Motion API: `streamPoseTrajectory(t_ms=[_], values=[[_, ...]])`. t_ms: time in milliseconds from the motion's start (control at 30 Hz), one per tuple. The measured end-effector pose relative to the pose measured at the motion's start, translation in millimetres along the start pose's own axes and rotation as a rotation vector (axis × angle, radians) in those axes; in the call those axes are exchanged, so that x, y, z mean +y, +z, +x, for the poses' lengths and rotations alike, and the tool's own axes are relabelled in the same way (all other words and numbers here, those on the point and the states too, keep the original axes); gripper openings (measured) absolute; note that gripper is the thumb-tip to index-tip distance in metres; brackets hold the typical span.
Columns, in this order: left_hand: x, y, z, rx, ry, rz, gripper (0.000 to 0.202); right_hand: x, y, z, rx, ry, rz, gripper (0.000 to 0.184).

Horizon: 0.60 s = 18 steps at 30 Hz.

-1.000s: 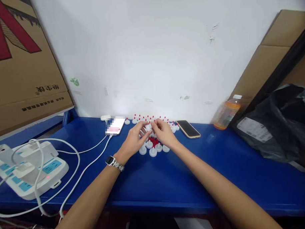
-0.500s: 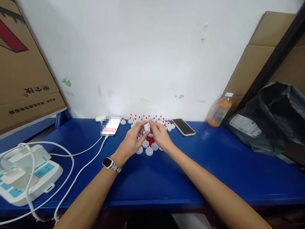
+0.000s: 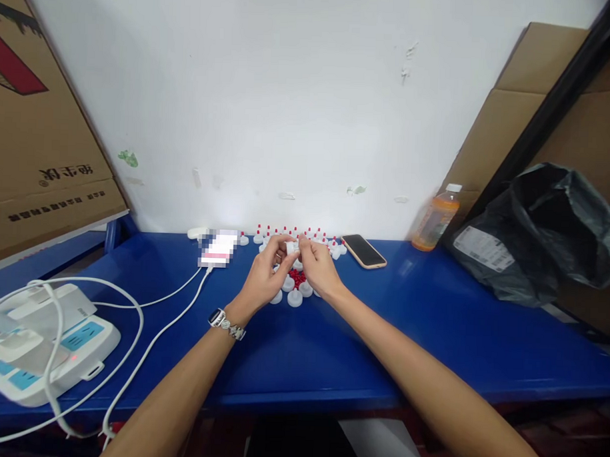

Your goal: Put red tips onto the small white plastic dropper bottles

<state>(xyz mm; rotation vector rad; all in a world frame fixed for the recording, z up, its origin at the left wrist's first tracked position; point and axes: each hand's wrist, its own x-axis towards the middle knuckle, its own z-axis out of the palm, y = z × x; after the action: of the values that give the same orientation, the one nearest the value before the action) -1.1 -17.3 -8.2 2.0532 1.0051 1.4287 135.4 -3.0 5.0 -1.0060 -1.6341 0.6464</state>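
Observation:
Over the blue table, my left hand point(image 3: 266, 272) is closed around a white plastic nozzle cap point(image 3: 292, 247), which is partly covered by the fingers. My right hand point(image 3: 321, 266) pinches at the right end of that same cap, and whatever lies between its fingertips is too small to make out. Just below the hands sits a pile of small red tips point(image 3: 297, 278). White nozzle caps without red tips point(image 3: 295, 298) stand around the pile on the near side. Behind my hands, several nozzle caps with red tips point(image 3: 259, 235) stand along the wall.
A black phone point(image 3: 364, 251) lies right of the caps, and a charging phone point(image 3: 219, 247) lies left. White cables and a power strip point(image 3: 87, 361) take up the left side. At the right are an orange drink bottle point(image 3: 437, 218) and a black plastic bag point(image 3: 535, 230).
The view has shifted slightly. My left wrist has turned a little, and both hands stay together on the white nozzle cap, its body now more hidden by the fingers.

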Motion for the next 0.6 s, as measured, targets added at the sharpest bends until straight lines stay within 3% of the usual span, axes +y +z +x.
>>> streamPoseTrajectory(t_ms=[100,200,367,467,600], values=[[-6,-5.6,4,0.078,-0.081,-0.172,0.033,2,-8,3,0.041,0.0,-0.015,0.055],[-16,-25.4,9,0.201,-0.132,-0.284,0.037,14,-21,8,0.1,0.002,-0.09,0.051],[-33,-52.0,8,0.073,-0.189,-0.063,0.038,34,-28,8,-0.232,-0.105,-0.444,0.03],[-40,-56.8,4,0.016,-0.215,0.127,0.03,38,-25,6,-0.247,-0.151,-0.523,0.019],[-50,-61.7,2,-0.07,-0.297,0.253,0.031,39,-23,2,-0.199,-0.086,-0.456,0.021]])
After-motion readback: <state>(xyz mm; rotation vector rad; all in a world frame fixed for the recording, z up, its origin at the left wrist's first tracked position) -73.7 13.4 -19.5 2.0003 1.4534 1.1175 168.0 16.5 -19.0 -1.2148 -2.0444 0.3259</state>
